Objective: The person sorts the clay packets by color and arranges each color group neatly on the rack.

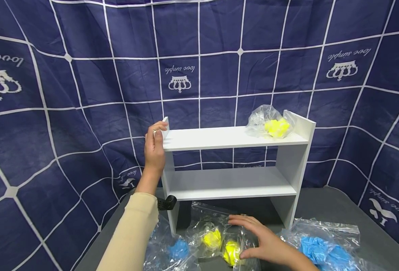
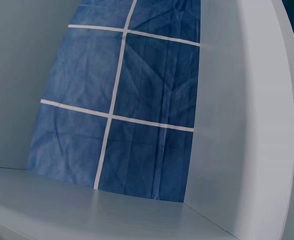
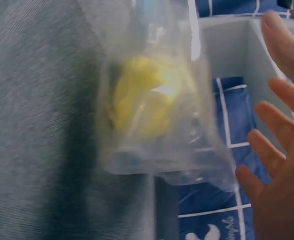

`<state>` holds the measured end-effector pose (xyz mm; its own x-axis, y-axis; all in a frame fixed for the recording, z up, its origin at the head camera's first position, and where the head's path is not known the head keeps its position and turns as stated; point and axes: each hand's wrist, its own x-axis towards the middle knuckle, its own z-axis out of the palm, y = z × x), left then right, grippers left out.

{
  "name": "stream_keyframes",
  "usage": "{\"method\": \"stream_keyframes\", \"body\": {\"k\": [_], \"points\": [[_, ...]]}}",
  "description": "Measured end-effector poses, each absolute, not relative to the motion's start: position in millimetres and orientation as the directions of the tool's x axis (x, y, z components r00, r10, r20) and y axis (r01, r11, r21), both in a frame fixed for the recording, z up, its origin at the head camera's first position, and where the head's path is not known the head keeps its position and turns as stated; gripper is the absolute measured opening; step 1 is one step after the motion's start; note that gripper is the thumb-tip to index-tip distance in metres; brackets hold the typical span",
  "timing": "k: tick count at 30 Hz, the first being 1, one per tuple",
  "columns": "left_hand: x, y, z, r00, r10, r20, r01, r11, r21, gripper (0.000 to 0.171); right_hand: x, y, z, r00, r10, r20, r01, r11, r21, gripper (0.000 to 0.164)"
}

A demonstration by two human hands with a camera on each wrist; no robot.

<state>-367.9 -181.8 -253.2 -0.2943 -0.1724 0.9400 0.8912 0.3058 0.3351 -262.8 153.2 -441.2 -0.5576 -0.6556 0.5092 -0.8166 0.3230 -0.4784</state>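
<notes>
My left hand point(image 1: 154, 146) grips the upper end of the left side panel of a white two-tier shelf point(image 1: 206, 138). In the left wrist view only the shelf's white boards point(image 2: 222, 110) show, with the hand out of frame. Low in front of the shelf, my right hand point(image 1: 265, 241) is spread, thumb apart from the fingers, beside a clear zip bag with a yellow lump point(image 1: 232, 253). The right wrist view shows this bagged yellow lump point(image 3: 144, 100) close to the open fingers. A second bagged yellow lump point(image 1: 213, 239) lies just behind it, to the left.
On the shelf's top board, at its right end, sits another clear bag with a yellow lump point(image 1: 276, 128). Bagged blue pieces lie left point(image 1: 179, 250) and right point(image 1: 324, 252) on the dark table point(image 1: 372, 226). A blue checked cloth point(image 1: 219, 75) hangs behind.
</notes>
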Motion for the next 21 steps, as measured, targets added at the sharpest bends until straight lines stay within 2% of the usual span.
{"method": "stream_keyframes", "body": {"k": [6,10,15,17,21], "points": [[-368,-181,-252,-0.301,-0.180,0.936,0.885,0.313,0.345,0.024,-261,156,-453,-0.582,-0.716,0.386,-0.791,0.388,-0.473,0.088],[-361,-177,-249,-0.307,-0.186,0.933,0.876,0.327,0.354,0.023,-262,156,-460,-0.585,-0.722,0.369,-0.789,0.401,-0.466,0.090],[-340,-169,-240,-0.320,-0.180,0.930,0.870,0.333,0.364,0.021,-267,157,-473,-0.551,-0.735,0.395,-0.821,0.394,-0.413,0.087],[-335,-167,-238,-0.320,-0.178,0.930,0.870,0.334,0.363,0.021,-269,156,-477,-0.564,-0.736,0.375,-0.811,0.406,-0.422,0.086],[-348,-172,-244,-0.309,-0.182,0.933,0.877,0.326,0.354,0.022,-271,155,-481,-0.599,-0.733,0.323,-0.779,0.439,-0.448,0.086]]}}
